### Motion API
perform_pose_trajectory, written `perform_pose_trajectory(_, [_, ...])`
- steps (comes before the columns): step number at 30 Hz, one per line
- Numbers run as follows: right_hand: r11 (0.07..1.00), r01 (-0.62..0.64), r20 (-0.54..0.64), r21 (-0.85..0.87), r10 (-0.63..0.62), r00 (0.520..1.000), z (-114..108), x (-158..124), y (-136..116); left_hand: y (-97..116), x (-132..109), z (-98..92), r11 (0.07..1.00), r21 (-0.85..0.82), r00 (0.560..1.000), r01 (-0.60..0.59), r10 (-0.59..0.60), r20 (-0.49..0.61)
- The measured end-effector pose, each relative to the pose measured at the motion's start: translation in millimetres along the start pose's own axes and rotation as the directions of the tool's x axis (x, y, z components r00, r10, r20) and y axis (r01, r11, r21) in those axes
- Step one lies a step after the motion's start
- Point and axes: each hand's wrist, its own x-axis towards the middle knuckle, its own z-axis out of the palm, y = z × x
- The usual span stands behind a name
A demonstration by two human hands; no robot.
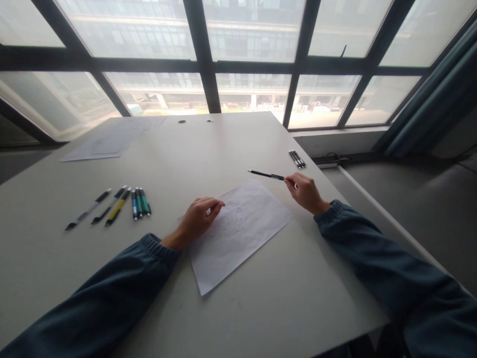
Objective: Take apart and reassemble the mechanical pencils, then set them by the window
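Note:
A white sheet of paper (238, 248) with faint scribbles lies at an angle on the white table (257, 318). Over its left part is my left hand (201, 216), its fingers curled together; whether anything is between them is too small to tell. To the right of the sheet my right hand (303, 191) pinches the end of a black pen (265, 174), whose tip points left above the sheet's far corner. Several black pens (297, 159) lie side by side near the table's right edge, beyond my right hand.
On the left lie a yellow and black pen (118, 206), two grey and black pens (88, 209), and several blue and green pens (140, 203). More paper sheets (100, 144) rest at the far left. Windows stand behind the table; a curtain (432, 99) hangs at right.

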Motion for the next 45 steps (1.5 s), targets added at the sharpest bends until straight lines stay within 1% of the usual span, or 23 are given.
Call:
perform_pose_trajectory(3, [0.978,-0.139,-0.019,-0.154,0.137,0.990,-9,4,30,-1,1,0.2,1.000,-0.005,0.999,-0.030,0.030,0.018])
perform_pose_trajectory(5, [0.941,-0.230,-0.013,-0.248,0.234,0.972,-13,5,45,-1,2,-0.3,0.999,0.004,0.999,-0.032,0.032,0.017])
perform_pose_trajectory(8, [0.869,-0.344,0.025,-0.355,0.376,0.926,-15,3,54,-1,3,-1.1,0.998,0.001,0.998,-0.055,0.055,0.026])
perform_pose_trajectory(10, [0.841,-0.378,0.065,-0.386,0.434,0.899,-15,2,54,-1,4,-1.2,0.998,-0.002,0.997,-0.069,0.069,0.026])
perform_pose_trajectory(13, [0.837,-0.381,0.096,-0.393,0.450,0.888,-13,1,49,-3,4,-0.5,0.998,-0.001,0.997,-0.068,0.068,0.024])
perform_pose_trajectory(22, [0.855,-0.354,0.151,-0.378,0.435,0.888,-16,-1,42,-1,3,-2.0,0.998,-0.024,0.998,-0.053,0.054,0.030])
perform_pose_trajectory(26, [0.847,-0.368,0.130,-0.385,0.444,0.887,-13,-1,40,-3,4,-0.8,0.998,-0.023,0.998,-0.061,0.062,0.024])
perform_pose_trajectory(29, [0.836,-0.388,0.106,-0.389,0.459,0.882,-7,3,40,-5,4,0.4,0.998,-0.003,0.998,-0.056,0.056,0.033])
perform_pose_trajectory(33, [0.821,-0.421,0.075,-0.386,0.483,0.872,4,11,46,-5,4,0.7,0.999,0.018,0.997,-0.041,0.040,0.067])
perform_pose_trajectory(37, [0.805,-0.455,0.045,-0.380,0.508,0.860,13,21,53,-6,3,1.4,0.999,0.009,0.997,-0.041,0.041,0.069])
perform_pose_trajectory(45, [0.774,-0.520,0.001,-0.362,0.558,0.830,20,38,60,-6,5,2.0,0.999,-0.004,0.996,-0.033,0.034,0.079])
